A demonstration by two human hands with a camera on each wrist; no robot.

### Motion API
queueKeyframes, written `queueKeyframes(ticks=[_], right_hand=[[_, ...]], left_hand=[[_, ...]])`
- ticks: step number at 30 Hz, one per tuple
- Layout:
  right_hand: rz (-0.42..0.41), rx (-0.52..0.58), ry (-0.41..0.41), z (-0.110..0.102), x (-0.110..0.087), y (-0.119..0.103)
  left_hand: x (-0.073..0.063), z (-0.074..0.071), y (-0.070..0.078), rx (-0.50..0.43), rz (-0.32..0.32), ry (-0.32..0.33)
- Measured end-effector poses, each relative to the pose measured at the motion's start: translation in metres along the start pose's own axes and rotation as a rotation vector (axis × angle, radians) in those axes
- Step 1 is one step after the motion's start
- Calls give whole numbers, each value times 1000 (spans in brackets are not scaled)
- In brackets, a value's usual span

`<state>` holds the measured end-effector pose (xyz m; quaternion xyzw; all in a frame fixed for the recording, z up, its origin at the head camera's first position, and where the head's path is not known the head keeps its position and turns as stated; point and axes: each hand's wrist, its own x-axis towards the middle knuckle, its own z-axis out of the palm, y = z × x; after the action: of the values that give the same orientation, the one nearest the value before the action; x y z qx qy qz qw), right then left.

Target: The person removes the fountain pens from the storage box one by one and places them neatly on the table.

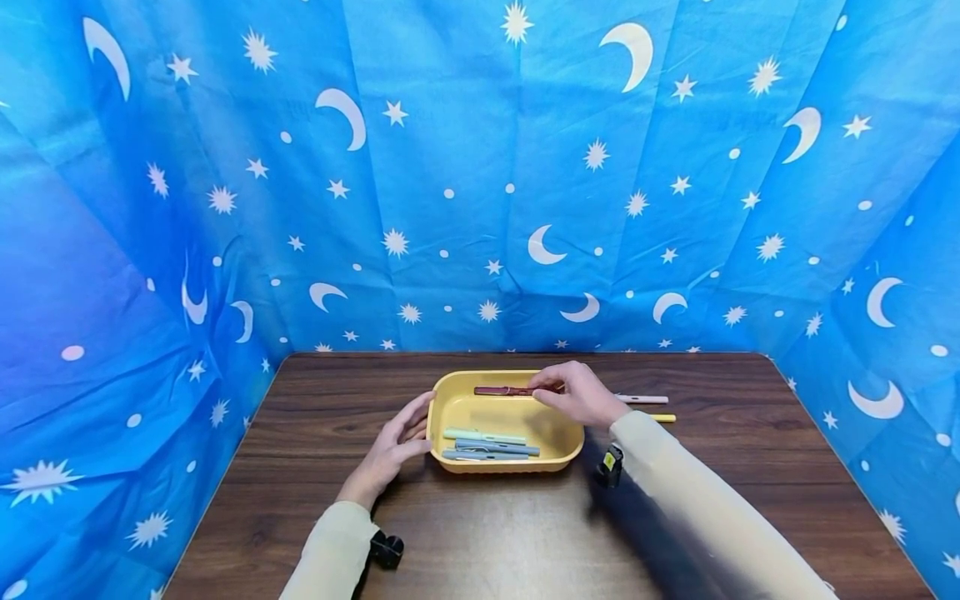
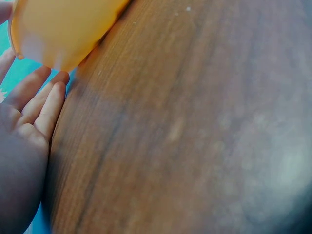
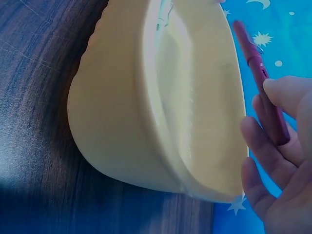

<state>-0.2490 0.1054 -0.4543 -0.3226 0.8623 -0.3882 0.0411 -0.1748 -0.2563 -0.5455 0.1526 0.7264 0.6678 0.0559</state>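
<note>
A dark red pen (image 1: 501, 391) is pinched between the thumb and fingers of my right hand (image 1: 577, 393), over the back part of a yellow tray (image 1: 442, 400). In the right wrist view the red pen (image 3: 265, 90) slants up past the tray's rim, apart from it. My left hand (image 1: 392, 446) rests against the tray's left end with its fingers fairly straight. The left wrist view shows these fingers (image 2: 48, 105) beside the tray's wall (image 2: 68, 29). Inside the tray lie a pale green pen (image 1: 483, 437) and two blue-grey pens (image 1: 498, 448), side by side near the front wall.
To the right of the tray, a whitish pen (image 1: 647, 400) and a yellow pen (image 1: 663, 417) lie on the brown wooden table (image 1: 750, 467), partly hidden behind my right hand and sleeve. A blue curtain (image 1: 465, 167) with moons and stars surrounds the table's back and sides.
</note>
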Motion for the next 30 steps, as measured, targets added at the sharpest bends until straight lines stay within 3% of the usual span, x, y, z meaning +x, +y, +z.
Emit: queueKeyframes(ticks=[13,23,30], right_hand=[[138,94,100,-11,-16,2],[139,113,148,-20,-31,13],[186,146,180,-29,-45,17]], left_hand=[[0,0,0,-5,-3,-9],[-1,0,0,-10,-8,-10],[-1,0,-1,-7,3,-19]])
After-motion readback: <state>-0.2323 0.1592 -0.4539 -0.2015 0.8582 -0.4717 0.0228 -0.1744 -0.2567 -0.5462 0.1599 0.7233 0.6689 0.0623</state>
